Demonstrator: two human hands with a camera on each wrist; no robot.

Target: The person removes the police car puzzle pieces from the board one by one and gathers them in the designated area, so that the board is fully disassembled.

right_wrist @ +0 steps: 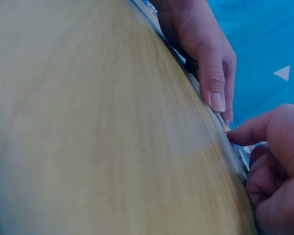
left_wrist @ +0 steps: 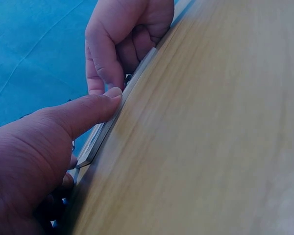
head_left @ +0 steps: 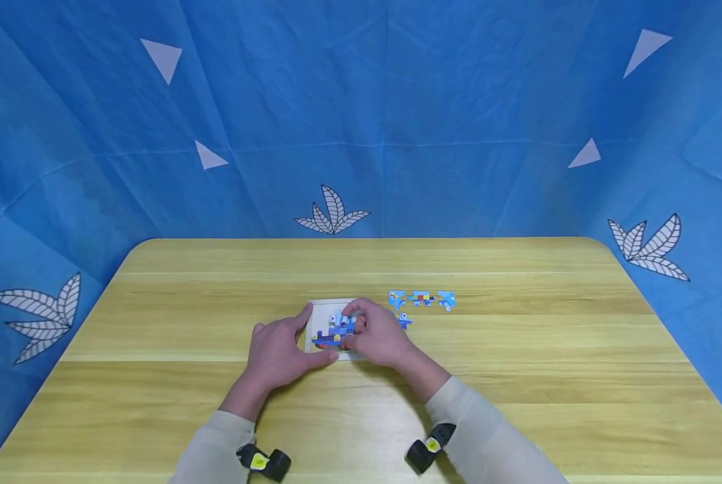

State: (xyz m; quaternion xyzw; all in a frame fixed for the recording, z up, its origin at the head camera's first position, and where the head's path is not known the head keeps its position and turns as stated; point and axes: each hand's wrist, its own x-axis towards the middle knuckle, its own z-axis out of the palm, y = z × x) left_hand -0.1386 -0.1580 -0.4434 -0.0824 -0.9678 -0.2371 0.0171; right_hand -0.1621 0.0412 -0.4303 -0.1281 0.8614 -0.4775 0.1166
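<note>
A shallow puzzle tray (head_left: pixel 318 311) with a pale rim lies on the table under both hands. Inside it, blue jigsaw pieces (head_left: pixel 325 339) form part of a picture with red and yellow spots. My left hand (head_left: pixel 279 351) holds the tray at its left side, index finger at the far corner and thumb along the near rim. Over the tray's right half, my right hand (head_left: pixel 380 334) pinches a blue puzzle piece (head_left: pixel 341 329) between thumb and index finger, the other fingers curled. In the right wrist view, the right thumb (right_wrist: pixel 245 133) reaches over the tray's rim.
Beyond the right hand, loose jigsaw pieces lie in a row: a left one (head_left: pixel 396 297), a middle one (head_left: pixel 421 298) and a right one (head_left: pixel 446 299). Another piece (head_left: pixel 405 320) shows beside the right hand. A blue curtain (head_left: pixel 385 121) hangs behind the wooden table (head_left: pixel 548 349).
</note>
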